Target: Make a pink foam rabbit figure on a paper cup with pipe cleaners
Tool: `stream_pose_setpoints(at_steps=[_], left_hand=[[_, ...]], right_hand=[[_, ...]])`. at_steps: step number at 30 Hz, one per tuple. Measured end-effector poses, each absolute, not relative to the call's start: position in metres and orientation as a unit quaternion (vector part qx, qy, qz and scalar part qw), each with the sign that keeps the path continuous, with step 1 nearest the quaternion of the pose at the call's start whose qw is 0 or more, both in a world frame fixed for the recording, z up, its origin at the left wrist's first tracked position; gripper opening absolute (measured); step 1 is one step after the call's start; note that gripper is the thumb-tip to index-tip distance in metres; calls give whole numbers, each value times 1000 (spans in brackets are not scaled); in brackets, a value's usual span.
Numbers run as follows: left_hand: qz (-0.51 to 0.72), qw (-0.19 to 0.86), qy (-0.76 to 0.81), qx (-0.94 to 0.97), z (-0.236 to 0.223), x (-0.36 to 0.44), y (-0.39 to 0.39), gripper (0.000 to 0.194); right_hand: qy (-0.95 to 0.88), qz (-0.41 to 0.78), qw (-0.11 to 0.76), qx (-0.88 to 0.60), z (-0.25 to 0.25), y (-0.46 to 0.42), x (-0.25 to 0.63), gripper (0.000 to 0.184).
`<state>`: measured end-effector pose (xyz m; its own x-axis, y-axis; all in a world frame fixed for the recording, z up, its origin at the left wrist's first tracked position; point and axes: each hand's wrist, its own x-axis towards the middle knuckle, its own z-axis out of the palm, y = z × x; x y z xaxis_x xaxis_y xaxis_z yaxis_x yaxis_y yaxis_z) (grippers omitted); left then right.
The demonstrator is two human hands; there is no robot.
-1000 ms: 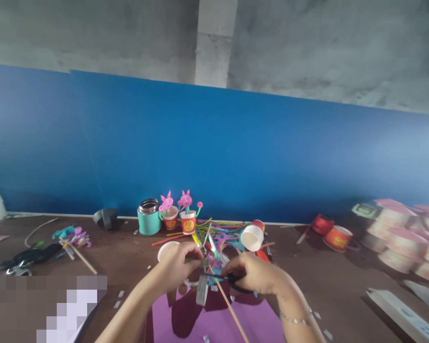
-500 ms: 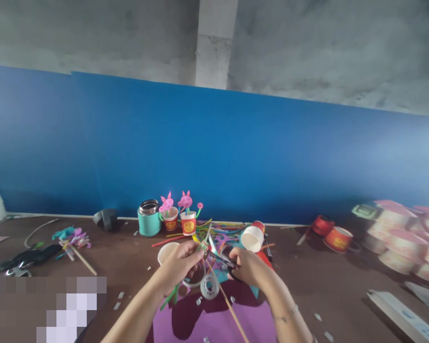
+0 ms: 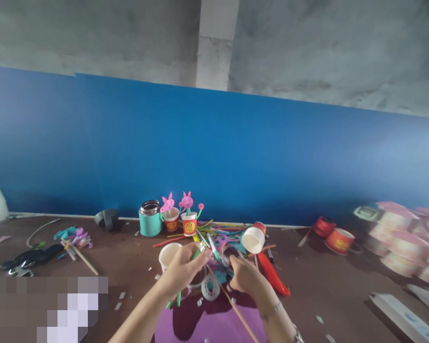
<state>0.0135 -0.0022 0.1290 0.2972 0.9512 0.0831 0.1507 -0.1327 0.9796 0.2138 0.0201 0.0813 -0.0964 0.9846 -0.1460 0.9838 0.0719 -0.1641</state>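
My left hand [image 3: 181, 272] pinches a thin green straw [image 3: 174, 301] whose taped tip points up and to the right, near the pile of coloured straws [image 3: 217, 227]. My right hand [image 3: 245, 276] is closed around black-handled scissors [image 3: 230, 280], close to the left hand. A long wooden stick [image 3: 235, 309] slants from between the hands toward the lower right. A clear tape roll [image 3: 210, 288] lies just below the hands on the brown table [image 3: 324, 286]. A purple paper sheet [image 3: 214, 326] lies under my wrists. A white paper cup [image 3: 168, 253] stands behind my left hand.
Behind stand a teal mug [image 3: 150, 219] and two red cups with pink pig figures [image 3: 189, 221]. A tipped cup [image 3: 253, 238] and a red tool [image 3: 273, 278] lie right of the hands. Stacked pink bowls [image 3: 403, 233] and red cups [image 3: 337, 239] fill the right; craft scraps [image 3: 73, 237] lie left.
Both hands moved away from me toward the straw pile. The green straw now points up in my left hand. The tape roll came to rest on the table below the hands.
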Motion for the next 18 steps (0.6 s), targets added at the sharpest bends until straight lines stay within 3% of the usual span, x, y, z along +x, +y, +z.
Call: stream_pose_setpoints(at_steps=[6, 10, 14, 18], left_hand=[[439, 518, 442, 587, 129, 12, 3, 44], [469, 564, 433, 524, 132, 8, 6, 37], [494, 596, 427, 468, 137, 6, 5, 33], [525, 601, 415, 437, 139, 7, 5, 45]], right_hand=[[-726, 122, -29, -677, 93, 19, 211, 51], [-725, 115, -42, -678, 100, 17, 211, 32], [-725, 95, -39, -680, 103, 16, 209, 33], [-756, 88, 44, -647, 99, 15, 190, 27]])
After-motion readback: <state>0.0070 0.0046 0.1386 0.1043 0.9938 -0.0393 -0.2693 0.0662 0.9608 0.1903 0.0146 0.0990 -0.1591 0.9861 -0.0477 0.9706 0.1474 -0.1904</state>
